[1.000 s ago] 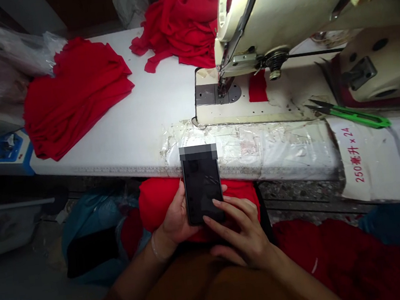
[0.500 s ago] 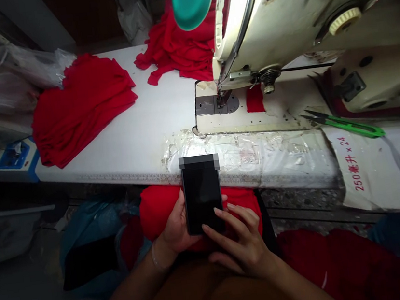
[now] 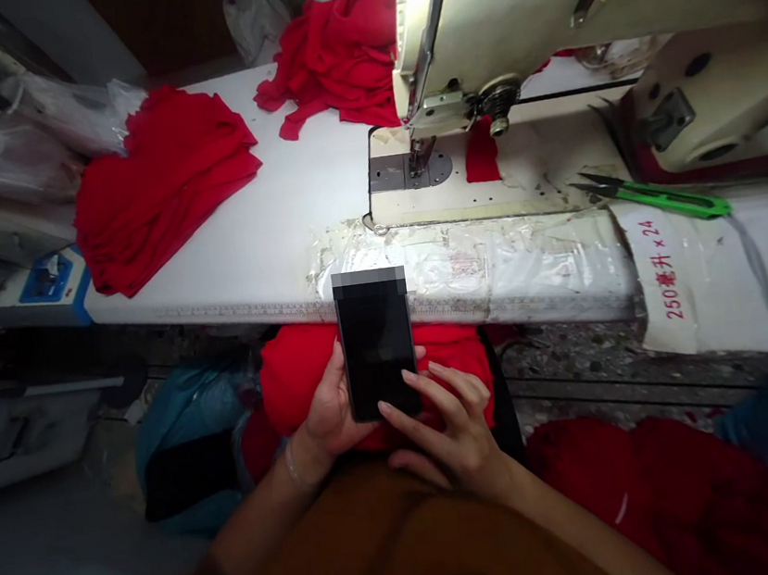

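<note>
My left hand (image 3: 329, 411) is wrapped round a black phone (image 3: 376, 349) with a dark screen, held upright below the front edge of the white sewing table (image 3: 267, 246). My right hand (image 3: 450, 429) rests beside it with fingers spread, the index fingertip touching the lower part of the screen. Under both hands lies red cloth (image 3: 298, 382) on my lap.
A cream sewing machine (image 3: 533, 17) stands at the back right, with green thread snips (image 3: 667, 197) beside it. A stack of red fabric (image 3: 161, 184) lies on the table's left and a heap of red fabric (image 3: 336, 69) behind. More red cloth (image 3: 661, 487) lies on the floor.
The view has shifted slightly; the hands and phone sit a little higher and further left in the picture. The grip on the phone is unchanged.
</note>
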Motion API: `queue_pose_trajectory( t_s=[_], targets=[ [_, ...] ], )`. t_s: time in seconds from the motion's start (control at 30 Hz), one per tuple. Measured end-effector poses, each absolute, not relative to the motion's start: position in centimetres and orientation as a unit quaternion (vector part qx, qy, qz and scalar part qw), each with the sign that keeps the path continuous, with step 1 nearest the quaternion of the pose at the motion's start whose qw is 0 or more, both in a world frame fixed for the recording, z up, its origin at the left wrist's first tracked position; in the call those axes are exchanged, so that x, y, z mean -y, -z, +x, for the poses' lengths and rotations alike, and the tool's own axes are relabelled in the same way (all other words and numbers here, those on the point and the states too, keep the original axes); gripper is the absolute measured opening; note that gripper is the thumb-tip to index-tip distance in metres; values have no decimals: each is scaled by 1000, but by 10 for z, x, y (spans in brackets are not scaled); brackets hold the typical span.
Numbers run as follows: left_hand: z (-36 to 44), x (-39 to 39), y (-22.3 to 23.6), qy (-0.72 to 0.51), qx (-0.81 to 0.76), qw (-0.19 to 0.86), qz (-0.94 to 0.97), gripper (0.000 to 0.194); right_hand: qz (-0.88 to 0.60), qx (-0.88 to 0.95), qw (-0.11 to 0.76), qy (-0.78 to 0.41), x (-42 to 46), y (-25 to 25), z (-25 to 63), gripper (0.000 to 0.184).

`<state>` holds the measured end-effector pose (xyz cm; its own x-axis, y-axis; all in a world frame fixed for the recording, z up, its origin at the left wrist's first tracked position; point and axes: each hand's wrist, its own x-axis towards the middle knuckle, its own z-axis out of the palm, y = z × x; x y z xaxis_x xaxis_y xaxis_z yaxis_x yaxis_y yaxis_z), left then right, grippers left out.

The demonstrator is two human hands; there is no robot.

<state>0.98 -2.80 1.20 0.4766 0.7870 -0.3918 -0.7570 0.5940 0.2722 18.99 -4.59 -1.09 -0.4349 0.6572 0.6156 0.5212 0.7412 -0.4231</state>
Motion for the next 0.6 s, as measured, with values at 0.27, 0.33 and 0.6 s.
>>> queue_pose_trajectory(
  t_s=[0.27, 0.33, 0.6],
  targets=[
    [9, 28, -14, -446, -247, 860, 31, 77, -352, 841, 404, -75, 45, 12, 188, 38],
    [9, 28, -14, -451, -250, 856, 31, 76, -349, 840, 406, -80, 44, 14, 188, 38],
    [7, 31, -16, -464, -272, 843, 16, 77, -336, 845, 405, -97, 42, 16, 186, 40]
  ],
)
